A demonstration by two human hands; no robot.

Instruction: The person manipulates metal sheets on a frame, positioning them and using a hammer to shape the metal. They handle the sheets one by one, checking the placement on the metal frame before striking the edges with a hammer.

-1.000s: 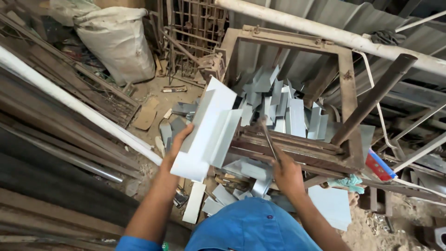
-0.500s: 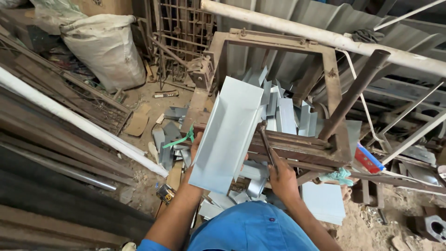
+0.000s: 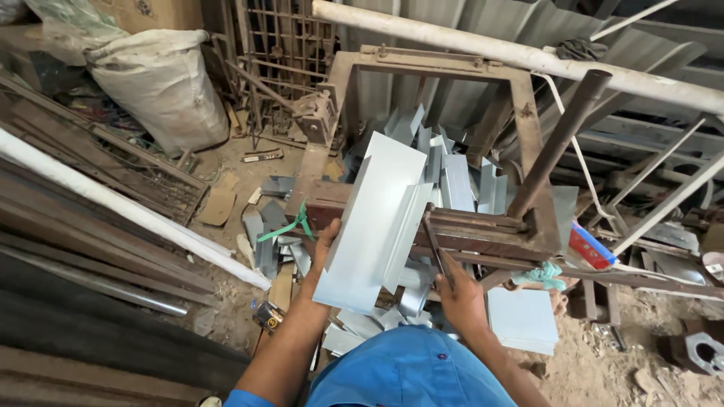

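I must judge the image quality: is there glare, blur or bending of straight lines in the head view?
Head view: daylight glares off the bent pale-grey metal sheet held by the left hand; edges look sharp, with no clear motion blur; the long white pipe curves slightly, a wide-lens distortion; the lower left corner lies in shadow.

Both bare arms reach forward, left hand point(image 3: 323, 245) gripping with thumb up, right hand point(image 3: 461, 295) fisted.

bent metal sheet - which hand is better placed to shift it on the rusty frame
Left. The left hand already grips the bent metal sheet by its edge; the right hand is on the thin rod.
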